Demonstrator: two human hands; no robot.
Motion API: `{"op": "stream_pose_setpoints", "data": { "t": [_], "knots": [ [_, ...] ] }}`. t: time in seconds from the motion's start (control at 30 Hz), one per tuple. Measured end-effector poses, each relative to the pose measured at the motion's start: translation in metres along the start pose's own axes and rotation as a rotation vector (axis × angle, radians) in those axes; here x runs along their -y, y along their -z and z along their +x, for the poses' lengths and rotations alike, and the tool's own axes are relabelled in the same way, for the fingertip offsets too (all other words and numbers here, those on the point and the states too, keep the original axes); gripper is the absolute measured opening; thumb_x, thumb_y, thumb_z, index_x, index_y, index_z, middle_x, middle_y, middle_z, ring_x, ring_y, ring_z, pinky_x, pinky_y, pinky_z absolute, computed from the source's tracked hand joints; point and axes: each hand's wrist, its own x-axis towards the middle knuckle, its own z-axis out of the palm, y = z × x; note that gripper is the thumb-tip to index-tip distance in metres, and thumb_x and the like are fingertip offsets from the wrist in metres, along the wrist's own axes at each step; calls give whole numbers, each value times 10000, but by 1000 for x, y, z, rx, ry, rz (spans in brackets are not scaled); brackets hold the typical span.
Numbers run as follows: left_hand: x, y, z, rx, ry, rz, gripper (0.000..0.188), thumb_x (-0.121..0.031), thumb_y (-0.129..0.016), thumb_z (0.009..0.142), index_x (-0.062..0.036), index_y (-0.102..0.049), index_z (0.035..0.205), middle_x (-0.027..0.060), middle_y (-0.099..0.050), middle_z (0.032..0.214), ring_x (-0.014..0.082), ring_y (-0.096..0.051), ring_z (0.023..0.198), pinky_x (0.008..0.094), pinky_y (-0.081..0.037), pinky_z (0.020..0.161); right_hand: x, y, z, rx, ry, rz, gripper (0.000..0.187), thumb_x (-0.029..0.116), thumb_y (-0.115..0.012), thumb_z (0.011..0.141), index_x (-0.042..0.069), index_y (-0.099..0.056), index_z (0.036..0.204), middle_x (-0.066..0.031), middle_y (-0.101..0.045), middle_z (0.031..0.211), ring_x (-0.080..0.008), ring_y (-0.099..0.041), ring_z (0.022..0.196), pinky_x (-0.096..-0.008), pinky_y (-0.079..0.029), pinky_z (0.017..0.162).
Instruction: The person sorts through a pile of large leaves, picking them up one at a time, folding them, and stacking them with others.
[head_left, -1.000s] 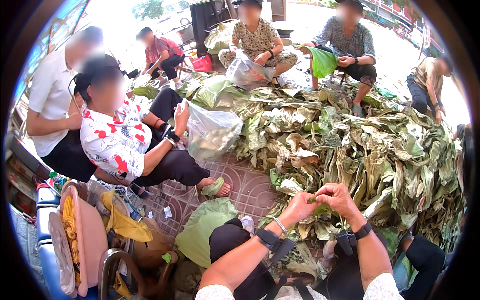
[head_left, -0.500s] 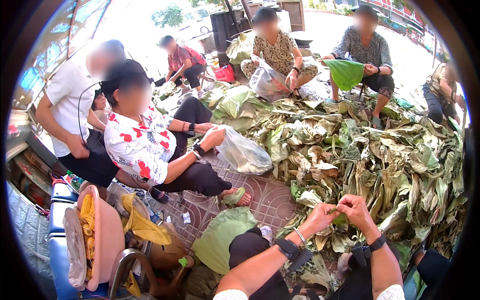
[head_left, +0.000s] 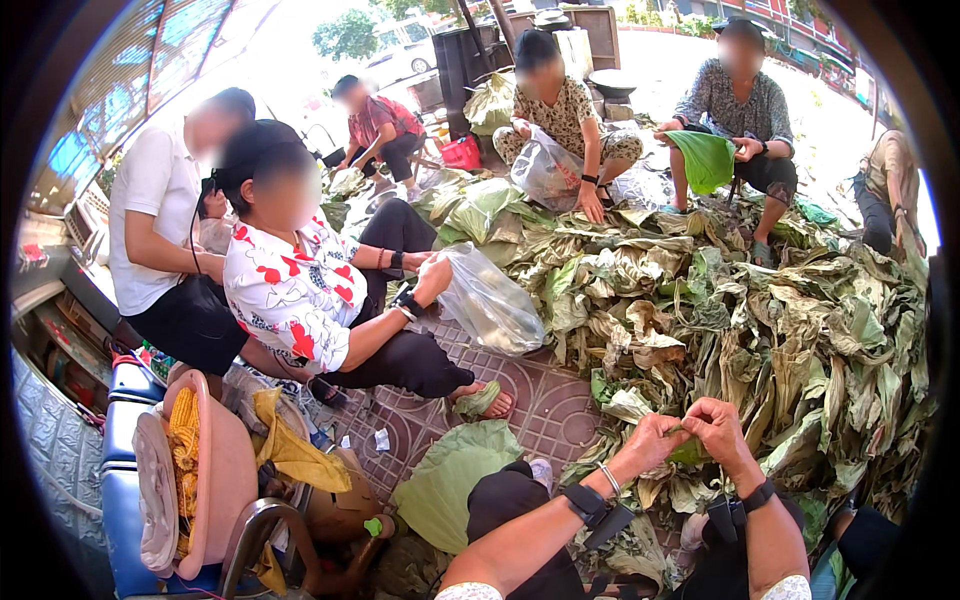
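My left hand (head_left: 652, 445) and my right hand (head_left: 716, 432) meet over my lap, fingertips pinched together. Between them they grip the end of a green leaf (head_left: 686, 453), whose lower part hangs just under my fingers. What the fingertips cover is hidden. Right behind my hands rises a big heap of wilted, partly dried leaves (head_left: 740, 330). By my left knee a large pale green leaf (head_left: 450, 480) lies on the patterned paving.
To the left, a person in a red-and-white shirt holds a clear plastic bag (head_left: 490, 305). A pink tub with corn cobs (head_left: 228, 470) rests on a blue seat (head_left: 122, 435). Beyond the heap sit people, one with a plastic bag (head_left: 548, 170), another with a green leaf (head_left: 708, 160).
My hands stay pinched on the leaf and more green shows below them. Behind the heap, the person with the plastic bag has lowered a hand to the leaves. The whole view has shifted slightly.
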Motion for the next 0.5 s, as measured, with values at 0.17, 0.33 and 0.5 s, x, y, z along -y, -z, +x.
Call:
{"op": "stream_pose_setpoints", "data": {
  "t": [0.17, 0.33, 0.5],
  "knots": [
    [2, -3, 0, -49, 10, -24, 170, -129, -657, 801, 31, -599, 795, 70, -475, 568, 74, -408, 565, 294, -382, 503, 2, -7, -3, -61, -135, 177, 117, 47, -595, 819, 19, -578, 706, 41, -525, 640, -26, -426, 592, -194, -344, 524],
    [1, -4, 0, -65, -38, 18, 172, -129, -642, 809, 36, -597, 793, 73, -525, 630, 87, -454, 595, 298, -394, 531, -8, -13, 0, -104, -191, 427, 143, 87, -588, 858, 24, -564, 731, 44, -516, 640, -24, -421, 579, -182, -340, 519],
    [-6, -2, -1, -41, 14, -17, 203, -151, -633, 817, 48, -600, 797, 73, -537, 616, 88, -476, 595, 296, -407, 542, -17, -6, 6, -155, -159, 460, 171, 136, -567, 888, 37, -545, 751, 42, -481, 613, -25, -372, 524, -175, -290, 485]
  ]
}}
